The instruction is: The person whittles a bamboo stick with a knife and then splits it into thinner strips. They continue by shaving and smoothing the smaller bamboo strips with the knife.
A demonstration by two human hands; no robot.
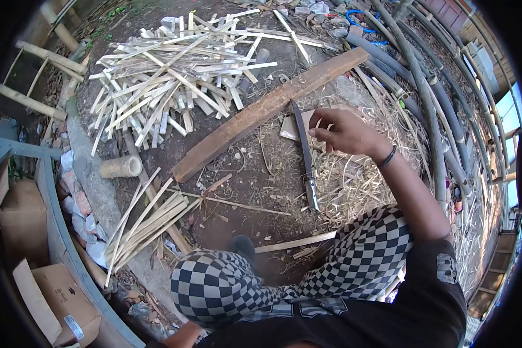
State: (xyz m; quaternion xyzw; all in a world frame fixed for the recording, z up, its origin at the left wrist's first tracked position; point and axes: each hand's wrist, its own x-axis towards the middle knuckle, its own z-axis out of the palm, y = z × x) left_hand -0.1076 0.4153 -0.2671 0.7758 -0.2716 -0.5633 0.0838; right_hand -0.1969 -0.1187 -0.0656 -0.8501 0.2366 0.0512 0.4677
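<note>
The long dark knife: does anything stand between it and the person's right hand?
Nothing visible stands between the right hand and the long dark knife. A pale flat piece lies partly beneath it, and shavings lie nearby; neither seems in the way.

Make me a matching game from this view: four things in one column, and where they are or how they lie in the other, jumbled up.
1. Long squared brown wooden beam
2. Long dark-bladed knife
3. Short pale bamboo tube
4. Brown cardboard box with raised flap

A. Lower left corner
B. Just left of the beam's near end
C. Slanting between the large strip heap and the curly shavings
D. Lying with its tip toward the beam

Pairs: 1-C, 2-D, 3-B, 4-A
</note>
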